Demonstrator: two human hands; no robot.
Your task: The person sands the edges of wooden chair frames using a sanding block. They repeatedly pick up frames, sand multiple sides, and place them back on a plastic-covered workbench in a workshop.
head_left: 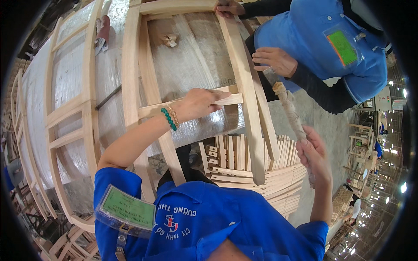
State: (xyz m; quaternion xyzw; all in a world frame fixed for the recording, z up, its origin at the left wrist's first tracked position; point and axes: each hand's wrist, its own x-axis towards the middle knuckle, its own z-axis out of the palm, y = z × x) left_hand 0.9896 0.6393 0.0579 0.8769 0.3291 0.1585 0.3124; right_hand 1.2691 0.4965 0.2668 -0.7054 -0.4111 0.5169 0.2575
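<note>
My left hand point(201, 104) grips a pale wooden crosspiece point(230, 99) between the legs of a wooden frame point(244, 87). The frame lies over a plastic-wrapped surface, its long legs reaching toward me. To the right, my right hand point(314, 153) is closed round the wrapped handle of a hammer point(289, 106). The hammer's metal head points up and away, close to a co-worker's hand point(275, 61) beside the frame's right leg. That person's other hand point(229, 8) rests on the frame's far corner.
The plastic-wrapped surface point(185, 52) carries another wooden frame point(89, 78) at left and a reddish roll point(103, 30). Below the frame's right legs stands a stack of wooden pieces point(261, 174). The co-worker in blue point(300, 30) stands at upper right, near concrete floor point(324, 108).
</note>
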